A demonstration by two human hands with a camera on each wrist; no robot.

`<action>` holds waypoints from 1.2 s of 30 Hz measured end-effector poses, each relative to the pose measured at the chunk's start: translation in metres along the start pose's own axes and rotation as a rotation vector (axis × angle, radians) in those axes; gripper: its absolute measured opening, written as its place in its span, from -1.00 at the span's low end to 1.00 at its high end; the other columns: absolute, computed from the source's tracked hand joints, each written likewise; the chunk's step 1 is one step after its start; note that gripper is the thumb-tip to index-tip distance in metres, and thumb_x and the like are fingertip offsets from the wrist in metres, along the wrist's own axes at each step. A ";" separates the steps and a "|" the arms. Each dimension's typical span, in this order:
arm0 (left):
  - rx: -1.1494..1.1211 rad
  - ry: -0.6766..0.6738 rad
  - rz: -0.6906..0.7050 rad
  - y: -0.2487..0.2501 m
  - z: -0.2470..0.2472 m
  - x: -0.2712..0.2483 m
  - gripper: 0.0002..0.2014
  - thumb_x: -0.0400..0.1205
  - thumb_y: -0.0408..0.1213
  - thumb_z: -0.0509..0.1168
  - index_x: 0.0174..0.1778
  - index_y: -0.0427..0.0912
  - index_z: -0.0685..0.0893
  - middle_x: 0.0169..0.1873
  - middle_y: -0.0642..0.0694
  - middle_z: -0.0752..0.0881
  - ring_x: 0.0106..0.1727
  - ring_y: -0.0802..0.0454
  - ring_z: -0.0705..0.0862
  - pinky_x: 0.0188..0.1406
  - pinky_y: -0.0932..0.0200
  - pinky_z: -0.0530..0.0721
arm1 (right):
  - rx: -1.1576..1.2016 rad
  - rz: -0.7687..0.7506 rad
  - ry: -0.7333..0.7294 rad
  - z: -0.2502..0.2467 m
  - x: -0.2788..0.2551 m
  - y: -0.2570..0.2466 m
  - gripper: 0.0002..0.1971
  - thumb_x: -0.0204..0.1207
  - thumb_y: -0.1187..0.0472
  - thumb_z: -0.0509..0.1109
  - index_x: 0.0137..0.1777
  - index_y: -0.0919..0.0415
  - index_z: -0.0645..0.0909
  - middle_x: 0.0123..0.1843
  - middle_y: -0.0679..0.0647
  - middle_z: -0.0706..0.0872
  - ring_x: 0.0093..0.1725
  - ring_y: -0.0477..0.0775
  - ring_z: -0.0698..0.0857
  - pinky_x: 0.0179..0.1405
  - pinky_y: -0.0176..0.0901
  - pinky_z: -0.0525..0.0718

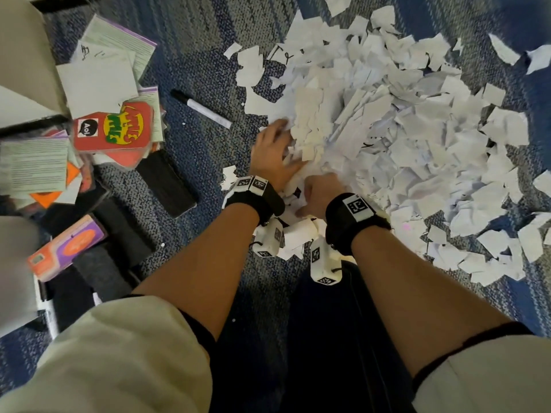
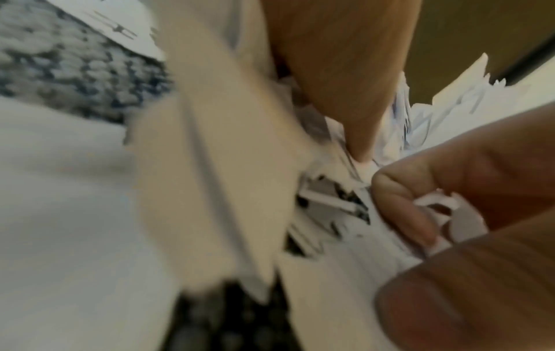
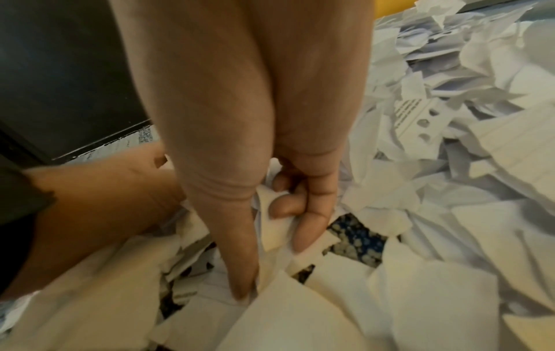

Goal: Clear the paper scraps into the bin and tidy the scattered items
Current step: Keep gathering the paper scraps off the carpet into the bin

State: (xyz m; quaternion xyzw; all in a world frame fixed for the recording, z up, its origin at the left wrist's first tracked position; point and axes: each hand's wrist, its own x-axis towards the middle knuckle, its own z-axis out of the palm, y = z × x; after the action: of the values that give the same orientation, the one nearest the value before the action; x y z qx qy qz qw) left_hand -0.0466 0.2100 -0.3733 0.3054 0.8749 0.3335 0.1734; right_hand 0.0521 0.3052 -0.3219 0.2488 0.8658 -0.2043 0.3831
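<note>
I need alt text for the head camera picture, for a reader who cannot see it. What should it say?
Seen from above, a person's left hand and right hand dig into the near edge of a big pile of torn white paper scraps on blue carpet. To the left lie a marker, game cards and printed sheets.
</note>
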 end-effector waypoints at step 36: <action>0.030 0.147 -0.627 0.025 -0.152 -0.086 -0.44 0.78 0.09 -0.04 0.18 -0.31 0.67 0.14 -0.42 0.69 0.18 -0.34 0.63 -0.06 0.03 0.44 | -0.152 -0.076 0.425 -0.087 0.026 -0.020 -0.46 0.56 0.12 0.44 0.51 0.19 0.42 0.44 0.31 0.39 0.31 0.47 0.57 0.30 0.19 0.58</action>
State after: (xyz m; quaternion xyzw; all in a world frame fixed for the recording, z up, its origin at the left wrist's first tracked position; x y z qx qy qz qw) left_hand -0.0480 0.0964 -0.2382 -0.0016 0.9413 0.2720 0.1997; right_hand -0.0235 0.3438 -0.2840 0.2239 0.9487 -0.0960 0.2014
